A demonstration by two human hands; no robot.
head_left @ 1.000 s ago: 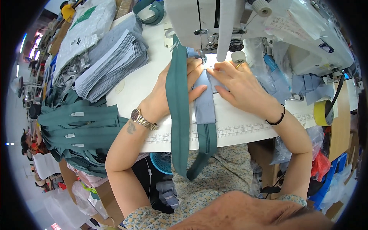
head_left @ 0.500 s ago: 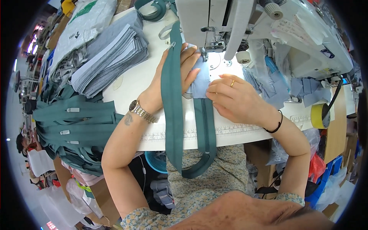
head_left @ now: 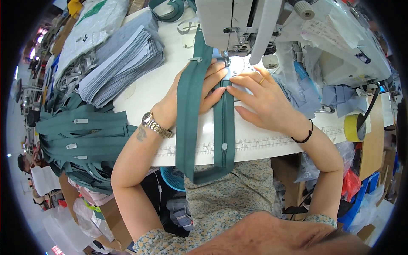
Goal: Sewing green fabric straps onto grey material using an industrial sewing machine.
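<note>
Near fold: the green zip strip (head_left: 224, 119) bends in a loop over the near edge of the white table (head_left: 263, 146), its lowest part in front of the person's patterned clothing (head_left: 229, 195).
Right leg of strip: lies flat, long axis near to far, crossing the printed ruler (head_left: 272, 144); a light zip pull (head_left: 224, 146) sits on it close to the table edge.
Left leg of strip: runs far too, over the back of the left hand, a second pull high on it.
Right hand (head_left: 265, 100): to the right of the strip's right leg, fingers spread and curved, thumb well apart from the index finger, fingertips at the cloth's near right side; nothing enclosed.
Left hand (head_left: 207, 89): between the two legs and partly under the left one, fingers close together on the cloth, thumb tip at the right leg; whether it pinches anything below, I cannot tell.
Blue-grey cloth (head_left: 226, 75): small piece between both sets of fingertips, at the far end of the right leg; which layer is uppermost is hidden.
Presser foot (head_left: 228, 63): just beyond the fingertips, in line with the strip; left fingers are nearer it.
</note>
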